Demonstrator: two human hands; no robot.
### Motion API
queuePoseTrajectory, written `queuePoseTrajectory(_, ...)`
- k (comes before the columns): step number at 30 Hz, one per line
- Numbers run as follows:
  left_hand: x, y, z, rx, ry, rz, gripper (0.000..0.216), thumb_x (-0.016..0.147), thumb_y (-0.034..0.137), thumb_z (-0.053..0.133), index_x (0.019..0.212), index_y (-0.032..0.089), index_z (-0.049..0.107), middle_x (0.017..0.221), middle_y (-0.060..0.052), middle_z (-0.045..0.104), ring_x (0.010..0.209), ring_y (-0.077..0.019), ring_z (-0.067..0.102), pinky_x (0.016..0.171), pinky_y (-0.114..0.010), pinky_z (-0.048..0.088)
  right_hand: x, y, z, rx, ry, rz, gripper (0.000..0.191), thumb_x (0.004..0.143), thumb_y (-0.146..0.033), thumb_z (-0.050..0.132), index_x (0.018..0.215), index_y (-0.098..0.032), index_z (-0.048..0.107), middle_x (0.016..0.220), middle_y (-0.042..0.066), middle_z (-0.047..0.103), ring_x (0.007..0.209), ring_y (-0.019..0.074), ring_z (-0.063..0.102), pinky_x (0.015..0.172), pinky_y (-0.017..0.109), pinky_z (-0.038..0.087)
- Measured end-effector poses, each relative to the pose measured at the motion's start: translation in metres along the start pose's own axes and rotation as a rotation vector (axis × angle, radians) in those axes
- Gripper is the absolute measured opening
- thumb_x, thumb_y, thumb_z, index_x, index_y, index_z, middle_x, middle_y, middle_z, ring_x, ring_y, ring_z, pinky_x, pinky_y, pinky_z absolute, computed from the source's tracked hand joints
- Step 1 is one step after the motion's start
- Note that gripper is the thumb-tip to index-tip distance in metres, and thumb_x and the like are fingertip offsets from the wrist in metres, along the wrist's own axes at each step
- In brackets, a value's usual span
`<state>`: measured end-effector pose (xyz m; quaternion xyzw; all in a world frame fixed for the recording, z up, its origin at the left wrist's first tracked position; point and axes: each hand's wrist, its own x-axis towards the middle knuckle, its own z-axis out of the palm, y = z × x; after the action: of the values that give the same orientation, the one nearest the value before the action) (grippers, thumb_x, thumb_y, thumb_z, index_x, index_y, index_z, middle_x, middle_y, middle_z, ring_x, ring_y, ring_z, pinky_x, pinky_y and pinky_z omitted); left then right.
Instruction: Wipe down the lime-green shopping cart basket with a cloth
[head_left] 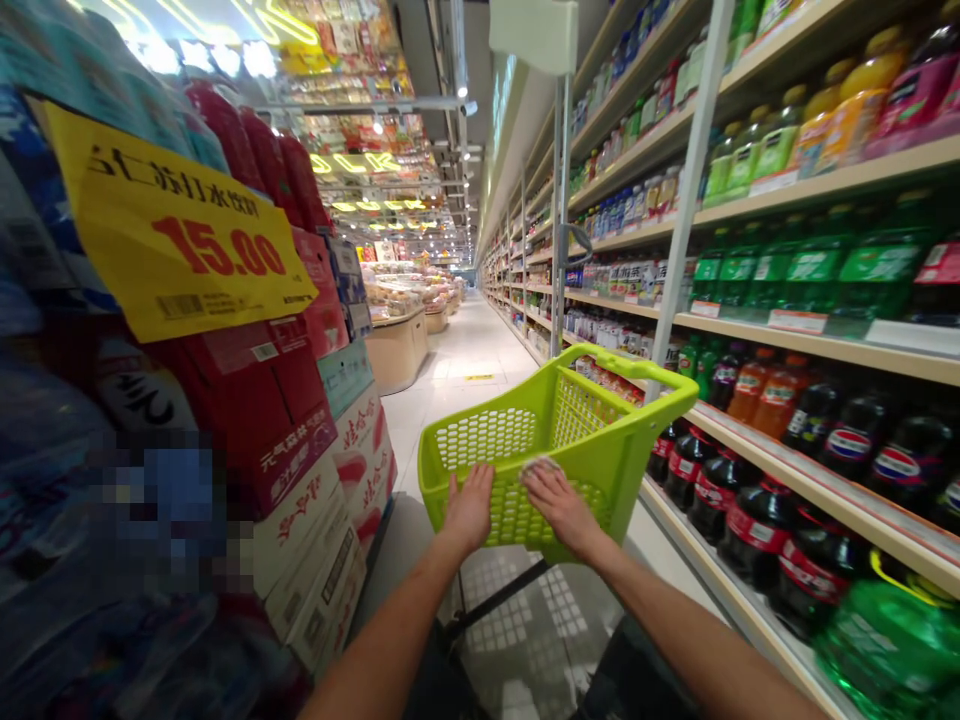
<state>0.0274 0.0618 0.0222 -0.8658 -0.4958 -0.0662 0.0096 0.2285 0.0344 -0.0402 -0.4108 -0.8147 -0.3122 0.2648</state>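
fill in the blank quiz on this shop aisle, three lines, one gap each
1. The left hand and right hand both touch the near wall of a basket coloured ____.
2. The yellow price sign shows the number ____.
3. The soda bottles on shelves stand on the person's ____ side.

Missing words: green; 15.00; right

Soda shelves [787, 330], yellow price sign [176, 235]

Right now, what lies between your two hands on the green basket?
Only the near mesh wall of the green basket lies between the left hand and right hand, in the head view.
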Motion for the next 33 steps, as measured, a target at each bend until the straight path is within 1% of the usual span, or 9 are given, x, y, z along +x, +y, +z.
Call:
queuePoseTrajectory(3, 0.003, 0.006, 0.0, 0.019, -0.019, 0.01, 0.074, 0.064, 0.002, 0.033, 0.136, 0.01, 0.02, 0.144, -0.008, 0.019, 0.133, -0.021, 0.014, 0.106, -0.053, 0.011, -0.026, 0.001, 0.007, 0.016, -0.096, -0.058, 0.029, 0.084, -0.011, 0.044, 0.104, -0.022, 0.061, 0.116, 0.005, 0.059, 0.12, 0.018, 0.04, 0.099, 0.041, 0.034)
queuePoseTrajectory(7, 0.008, 0.015, 0.0, 0.036, -0.017, 0.026, 0.073, 0.064, 0.003, 0.034, 0.136, 0.01, 0.02, 0.144, -0.008, 0.019, 0.133, -0.0218, 0.014, 0.105, -0.053, 0.011, -0.012, 0.017, -0.012, -0.03, 0.006, 0.017, 0.038, 0.084, -0.008, 0.039, 0.118, -0.019, 0.052, 0.126, 0.006, 0.05, 0.127, 0.0203, 0.029, 0.1, 0.043, 0.033)
queuePoseTrajectory(10, 0.009, 0.022, -0.003, 0.037, -0.026, 0.009, 0.073, 0.064, 0.003, 0.034, 0.136, 0.011, 0.021, 0.145, -0.009, 0.018, 0.133, -0.0232, 0.013, 0.105, -0.054, 0.011, -0.002, 0.031, -0.018, -0.061, 0.067, 0.091, 0.038, 0.084, -0.007, 0.037, 0.117, -0.019, 0.053, 0.128, 0.006, 0.049, 0.128, 0.0206, 0.027, 0.101, 0.047, 0.03)
queuePoseTrajectory(16, 0.009, 0.025, -0.008, 0.044, -0.056, 0.022, 0.076, 0.062, 0.002, 0.035, 0.136, 0.013, 0.021, 0.145, -0.008, 0.017, 0.133, -0.0221, 0.014, 0.105, -0.055, 0.01, -0.035, 0.034, -0.007, -0.041, -0.022, 0.007, 0.034, 0.084, -0.008, 0.038, 0.107, -0.021, 0.059, 0.117, 0.005, 0.058, 0.122, 0.0181, 0.037, 0.097, 0.042, 0.038)
queuePoseTrajectory(22, 0.014, 0.034, -0.005, 0.034, -0.021, 0.004, 0.075, 0.063, 0.002, 0.036, 0.135, 0.011, 0.022, 0.145, -0.01, 0.018, 0.133, -0.0229, 0.014, 0.104, -0.055, 0.011, 0.0, 0.059, -0.034, -0.032, 0.132, 0.185, 0.04, 0.085, -0.007, 0.034, 0.119, -0.018, 0.052, 0.128, 0.007, 0.048, 0.13, 0.0192, 0.022, 0.102, 0.047, 0.031)
queuePoseTrajectory(24, 0.014, 0.034, -0.004, 0.025, -0.029, 0.006, 0.075, 0.063, 0.003, 0.037, 0.136, 0.013, 0.022, 0.145, -0.009, 0.019, 0.133, -0.023, 0.015, 0.104, -0.056, 0.011, -0.002, 0.06, -0.031, -0.025, 0.111, 0.203, 0.04, 0.084, -0.005, 0.034, 0.116, -0.019, 0.054, 0.125, 0.008, 0.051, 0.13, 0.0181, 0.025, 0.102, 0.047, 0.031)
queuePoseTrajectory(27, 0.012, 0.027, -0.005, 0.028, -0.041, 0.007, 0.076, 0.062, 0.004, 0.037, 0.136, 0.016, 0.022, 0.144, -0.008, 0.02, 0.133, -0.022, 0.017, 0.104, -0.055, 0.011, -0.016, 0.059, -0.026, -0.003, 0.054, 0.129, 0.042, 0.083, -0.003, 0.034, 0.114, -0.02, 0.055, 0.123, 0.006, 0.054, 0.128, 0.0159, 0.028, 0.1, 0.042, 0.036)
queuePoseTrajectory(30, 0.009, 0.015, -0.004, 0.035, -0.023, -0.057, 0.076, 0.063, 0.002, 0.036, 0.136, 0.016, 0.021, 0.144, -0.008, 0.019, 0.133, -0.0217, 0.016, 0.104, -0.054, 0.013, -0.014, 0.085, -0.043, -0.039, 0.089, 0.14, 0.046, 0.081, -0.002, 0.032, 0.117, -0.021, 0.053, 0.127, 0.004, 0.05, 0.129, 0.0162, 0.026, 0.101, 0.039, 0.036)
queuePoseTrajectory(33, 0.006, 0.006, -0.001, 0.04, -0.007, -0.097, 0.077, 0.062, 0.001, 0.035, 0.136, 0.015, 0.02, 0.145, -0.008, 0.017, 0.133, -0.0217, 0.014, 0.105, -0.053, 0.013, -0.002, 0.136, -0.073, -0.161, 0.166, 0.303, 0.044, 0.082, -0.003, 0.032, 0.113, -0.02, 0.057, 0.129, 0.006, 0.047, 0.13, 0.0194, 0.023, 0.103, 0.043, 0.031)
